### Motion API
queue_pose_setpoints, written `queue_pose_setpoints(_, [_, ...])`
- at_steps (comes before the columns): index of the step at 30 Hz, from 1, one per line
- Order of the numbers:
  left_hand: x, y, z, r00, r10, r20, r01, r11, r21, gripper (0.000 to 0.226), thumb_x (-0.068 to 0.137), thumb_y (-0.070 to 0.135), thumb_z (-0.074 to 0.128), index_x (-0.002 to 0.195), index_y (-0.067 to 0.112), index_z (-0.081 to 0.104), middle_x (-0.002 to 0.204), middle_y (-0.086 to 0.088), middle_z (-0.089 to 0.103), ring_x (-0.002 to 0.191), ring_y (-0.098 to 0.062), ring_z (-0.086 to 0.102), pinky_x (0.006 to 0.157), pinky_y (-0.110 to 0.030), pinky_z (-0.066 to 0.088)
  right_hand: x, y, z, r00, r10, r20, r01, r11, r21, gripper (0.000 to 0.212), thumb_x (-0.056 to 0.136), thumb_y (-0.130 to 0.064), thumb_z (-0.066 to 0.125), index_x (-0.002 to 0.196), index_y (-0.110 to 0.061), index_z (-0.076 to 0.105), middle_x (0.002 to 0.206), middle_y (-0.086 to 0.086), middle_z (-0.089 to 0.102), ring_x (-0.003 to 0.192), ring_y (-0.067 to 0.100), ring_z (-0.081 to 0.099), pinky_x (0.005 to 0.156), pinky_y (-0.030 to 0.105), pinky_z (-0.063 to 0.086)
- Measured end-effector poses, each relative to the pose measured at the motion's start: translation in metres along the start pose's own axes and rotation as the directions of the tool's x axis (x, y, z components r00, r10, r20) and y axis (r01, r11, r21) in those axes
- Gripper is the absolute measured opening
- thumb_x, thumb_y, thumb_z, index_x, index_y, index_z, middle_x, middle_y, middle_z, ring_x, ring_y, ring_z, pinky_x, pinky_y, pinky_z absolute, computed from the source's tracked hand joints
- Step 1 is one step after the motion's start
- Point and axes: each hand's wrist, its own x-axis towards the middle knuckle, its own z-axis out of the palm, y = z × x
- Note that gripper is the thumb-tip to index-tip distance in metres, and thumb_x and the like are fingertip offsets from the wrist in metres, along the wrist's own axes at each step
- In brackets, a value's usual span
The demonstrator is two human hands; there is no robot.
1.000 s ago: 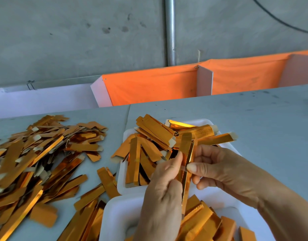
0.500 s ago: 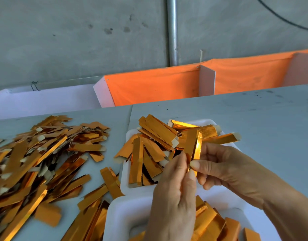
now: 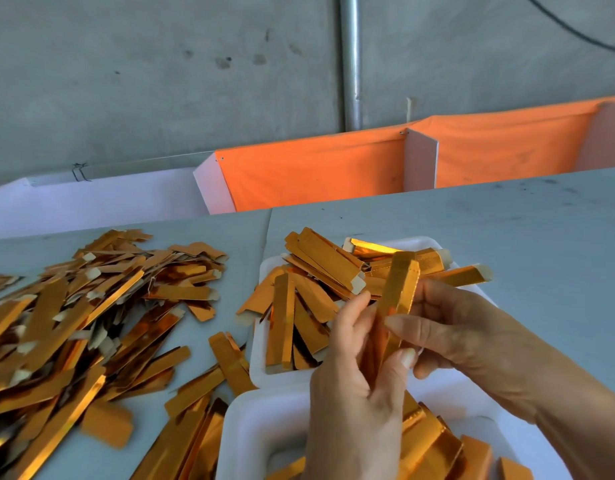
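Both my hands hold one long gold foil carton (image 3: 399, 289), standing nearly upright above the white trays. My left hand (image 3: 354, 403) grips its lower part, with the fingers on its left side and the thumb in front. My right hand (image 3: 451, 327) pinches its middle from the right, thumb across the front. The carton's lower end is hidden behind my left hand.
A far white tray (image 3: 261, 327) holds several folded gold cartons. A near white tray (image 3: 250, 431) holds more. A big heap of flat gold blanks (image 3: 74, 323) covers the grey table (image 3: 507, 230) on the left. Orange cloth bins (image 3: 316, 174) line the back edge.
The carton has risen and tilted slightly right in my hands, and its sides look pushed out into a box shape. My left thumb has moved up along its front.
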Motion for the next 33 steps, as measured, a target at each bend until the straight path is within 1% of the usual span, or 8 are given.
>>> queue_pose_setpoints(6, [-0.002,0.006,0.0,1.0,0.006,-0.003,-0.006,0.998,0.055,0.044,0.087,0.037,0.059,0.118,0.06,0.04,0.111,0.044,0.051,0.11,0.023,0.044,0.087,0.002,0.036,-0.001,-0.001,-0.002,0.999,-0.038,0.021,0.037,0.999,0.025,0.032,0.072,-0.026,0.07,0.101,-0.012,0.068,0.08,0.013,0.067,0.067,0.02,0.066,0.059,0.021,0.052])
queue_pose_setpoints(14, [0.0,0.005,-0.006,0.997,-0.03,0.076,0.037,0.995,-0.094,0.048,0.09,0.02,0.061,0.122,0.052,0.044,0.113,0.036,0.06,0.108,0.015,0.053,0.083,-0.001,0.04,-0.001,-0.001,-0.017,0.989,-0.132,0.068,0.119,0.979,0.165,0.041,0.072,-0.025,0.081,0.111,-0.021,0.067,0.091,0.008,0.068,0.078,0.022,0.066,0.065,0.024,0.055])
queue_pose_setpoints(17, [0.002,0.006,-0.009,0.988,-0.046,0.15,0.065,0.99,-0.124,0.042,0.091,0.019,0.06,0.115,0.052,0.051,0.109,0.03,0.064,0.107,0.01,0.056,0.083,-0.003,0.042,-0.001,-0.001,-0.023,0.982,-0.158,0.1,0.122,0.947,0.297,0.05,0.069,-0.021,0.074,0.118,-0.021,0.065,0.084,0.007,0.067,0.073,0.018,0.066,0.059,0.022,0.054])
queue_pose_setpoints(20, [0.001,0.007,-0.009,0.988,-0.048,0.146,0.065,0.991,-0.119,0.033,0.085,0.035,0.06,0.11,0.056,0.055,0.109,0.023,0.065,0.108,0.003,0.057,0.086,-0.012,0.046,0.001,0.0,-0.025,0.982,-0.167,0.086,0.128,0.93,0.345,0.051,0.067,-0.022,0.073,0.118,-0.02,0.065,0.073,0.009,0.064,0.065,0.018,0.064,0.055,0.022,0.053])
queue_pose_setpoints(22, [0.0,0.008,-0.008,0.991,-0.026,0.13,0.036,0.997,-0.072,0.031,0.087,0.038,0.055,0.114,0.054,0.054,0.116,0.021,0.061,0.111,0.002,0.054,0.089,-0.013,0.045,0.002,0.001,-0.025,0.983,-0.165,0.078,0.13,0.933,0.336,0.05,0.067,-0.022,0.073,0.116,-0.023,0.066,0.072,0.011,0.063,0.064,0.02,0.065,0.055,0.022,0.053])
queue_pose_setpoints(25, [0.0,0.01,-0.008,0.995,0.014,0.1,-0.014,1.0,-0.003,0.034,0.093,0.025,0.055,0.12,0.047,0.056,0.123,0.026,0.053,0.115,0.009,0.047,0.085,-0.001,0.037,0.003,0.003,-0.025,0.987,-0.149,0.058,0.124,0.942,0.311,0.051,0.067,-0.026,0.078,0.116,-0.025,0.067,0.076,0.014,0.062,0.066,0.019,0.063,0.058,0.023,0.053])
queue_pose_setpoints(30, [-0.003,0.012,-0.005,0.998,0.032,0.062,-0.033,0.999,0.009,0.039,0.089,0.019,0.061,0.119,0.044,0.056,0.116,0.025,0.059,0.11,0.011,0.051,0.082,-0.001,0.039,0.003,0.006,-0.025,0.986,-0.15,0.074,0.136,0.977,0.163,0.058,0.067,-0.029,0.079,0.122,-0.031,0.061,0.104,0.003,0.071,0.085,0.018,0.068,0.067,0.026,0.055])
queue_pose_setpoints(33, [-0.003,0.01,-0.003,1.0,-0.007,0.013,0.007,1.0,-0.014,0.043,0.087,0.016,0.064,0.117,0.044,0.052,0.108,0.03,0.063,0.103,0.011,0.056,0.082,-0.004,0.044,0.004,0.007,-0.022,0.985,-0.163,0.05,0.157,0.981,0.111,0.055,0.067,-0.023,0.076,0.119,-0.036,0.061,0.107,0.004,0.071,0.091,0.022,0.069,0.071,0.03,0.057])
